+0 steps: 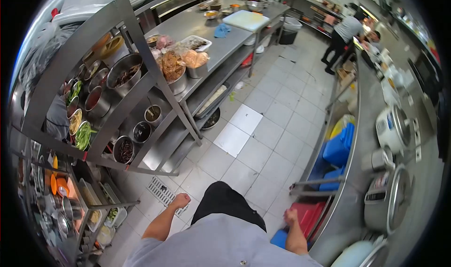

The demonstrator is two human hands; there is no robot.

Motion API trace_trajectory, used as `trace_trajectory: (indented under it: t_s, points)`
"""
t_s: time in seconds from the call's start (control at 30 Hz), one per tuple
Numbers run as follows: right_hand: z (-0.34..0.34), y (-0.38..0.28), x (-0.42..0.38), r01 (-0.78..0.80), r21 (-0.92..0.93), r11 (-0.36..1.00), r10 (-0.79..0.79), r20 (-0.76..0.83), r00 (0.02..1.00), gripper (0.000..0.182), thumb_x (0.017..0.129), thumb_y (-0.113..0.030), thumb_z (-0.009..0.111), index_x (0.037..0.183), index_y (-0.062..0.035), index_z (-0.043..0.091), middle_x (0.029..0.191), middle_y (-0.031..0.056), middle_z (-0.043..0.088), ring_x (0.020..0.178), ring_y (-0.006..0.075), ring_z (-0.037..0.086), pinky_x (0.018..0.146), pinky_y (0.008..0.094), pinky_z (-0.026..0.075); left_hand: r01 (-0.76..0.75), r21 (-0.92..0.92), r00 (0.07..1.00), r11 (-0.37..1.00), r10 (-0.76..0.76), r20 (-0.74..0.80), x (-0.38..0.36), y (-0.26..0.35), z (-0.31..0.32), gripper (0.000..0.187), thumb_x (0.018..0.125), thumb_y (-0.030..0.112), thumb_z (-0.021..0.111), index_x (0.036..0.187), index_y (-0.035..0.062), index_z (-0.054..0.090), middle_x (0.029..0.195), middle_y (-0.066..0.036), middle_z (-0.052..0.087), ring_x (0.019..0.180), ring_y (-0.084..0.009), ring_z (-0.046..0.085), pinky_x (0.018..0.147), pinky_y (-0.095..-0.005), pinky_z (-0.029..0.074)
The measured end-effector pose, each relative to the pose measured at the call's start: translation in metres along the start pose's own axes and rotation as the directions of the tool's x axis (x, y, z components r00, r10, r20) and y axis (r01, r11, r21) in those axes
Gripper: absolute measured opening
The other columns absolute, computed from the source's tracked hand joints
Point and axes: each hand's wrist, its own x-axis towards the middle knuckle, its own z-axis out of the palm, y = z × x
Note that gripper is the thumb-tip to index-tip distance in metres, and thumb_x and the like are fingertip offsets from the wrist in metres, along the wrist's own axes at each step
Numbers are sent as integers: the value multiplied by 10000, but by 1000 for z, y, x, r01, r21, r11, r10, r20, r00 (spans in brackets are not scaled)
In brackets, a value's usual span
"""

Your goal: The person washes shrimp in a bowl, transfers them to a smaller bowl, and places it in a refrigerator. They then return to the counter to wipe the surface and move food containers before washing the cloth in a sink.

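My left hand [180, 201] hangs low at my side with its fingers curled into a loose fist and nothing showing in it. Below it is a metal floor drain [161, 191]. My right hand [291, 215], also closed and bare of any object, is held beside the counter on the right. Behind that hand, a red bin [307, 215] and a blue lid or tub [280, 239] stand low near the floor.
Left, a steel shelf holds a pot of dried chillies [124, 150] and cut greens [85, 136]. A prep table carries a white cutting board [246, 20]. Right, a counter [350, 173] bears rice cookers [393, 128]. A person [345, 37] stands far down the tiled aisle.
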Motion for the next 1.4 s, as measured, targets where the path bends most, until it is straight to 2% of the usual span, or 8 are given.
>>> trace_trajectory:
  t_s: [0.1, 0.27, 0.57, 0.67, 0.97, 1.03, 1.2, 1.4]
  points:
    - [-2, -164, 115, 241, -33, 970, -239, 39, 970, 30, 902, -85, 535, 914, -58, 544, 623, 51, 543, 526, 179, 582, 430, 326, 485, 179, -228, 981, 957, -156, 115, 44, 45, -25, 209, 805, 229, 616, 822, 34, 690, 707, -109, 667, 653, -169, 638, 631, -329, 506]
    - [62, -388, 178, 290, -111, 951, -292, 0, 957, 157, 877, -56, 543, 1033, -39, 558, 800, 67, 599, 625, 177, 619, 488, 300, 493, 13, -413, 999, 910, -31, -35, 202, 106, -41, 170, 825, 192, 623, 824, 29, 672, 693, -95, 655, 662, -175, 625, 621, -347, 487]
    - [199, -556, 245, 294, -157, 943, -258, 213, 942, 208, 899, -104, 621, 1096, -50, 586, 926, 65, 632, 825, 167, 624, 653, 338, 536, -472, -377, 881, 797, 416, -224, 414, 389, -230, 207, 911, 184, 606, 927, -21, 626, 769, -72, 643, 728, -121, 587, 664, -311, 489]
    - [231, -623, 289, 444, -209, 872, -415, 169, 894, 230, 899, -123, 634, 1109, -35, 604, 930, 65, 638, 835, 158, 609, 699, 320, 514, -486, -383, 874, 786, 434, -218, 455, 445, -275, 193, 890, 160, 595, 962, -13, 639, 826, -157, 675, 784, -245, 667, 726, -356, 522]
    - [398, -949, 387, 755, -128, 644, -646, 438, 625, 348, 908, -200, 647, 1178, 12, 585, 1150, 180, 611, 995, 263, 627, 815, 357, 515, -280, -433, 937, 857, 145, -319, 534, 487, -287, 143, 902, 146, 606, 946, 12, 631, 837, -71, 661, 761, -146, 609, 703, -306, 503]
    - [449, -1018, 374, 872, -82, 482, -721, 528, 449, 352, 908, -213, 655, 1184, -6, 580, 1160, 162, 591, 1023, 221, 576, 832, 329, 483, -210, -502, 935, 839, 22, -354, 534, 505, -292, 151, 901, 144, 610, 959, 8, 638, 849, -91, 672, 773, -176, 631, 713, -318, 512]
    - [607, -1141, 398, 999, -31, 22, -869, 493, 35, 584, 856, -235, 683, 1324, 27, 451, 1408, 336, 375, 1324, 475, 349, 1088, 514, 303, -123, -651, 841, 749, -270, -469, 517, 540, -317, 152, 902, 125, 616, 988, 4, 644, 883, -124, 683, 795, -219, 658, 726, -328, 527]
    - [783, -1162, 432, 945, -324, -48, -939, 336, 67, 611, 870, -298, 629, 1364, 13, 451, 1361, 347, 426, 1285, 474, 395, 1075, 522, 319, -93, -799, 684, 594, -545, -485, 508, 537, -300, 114, 928, 104, 627, 976, 3, 647, 870, -75, 684, 801, -144, 641, 727, -284, 518]
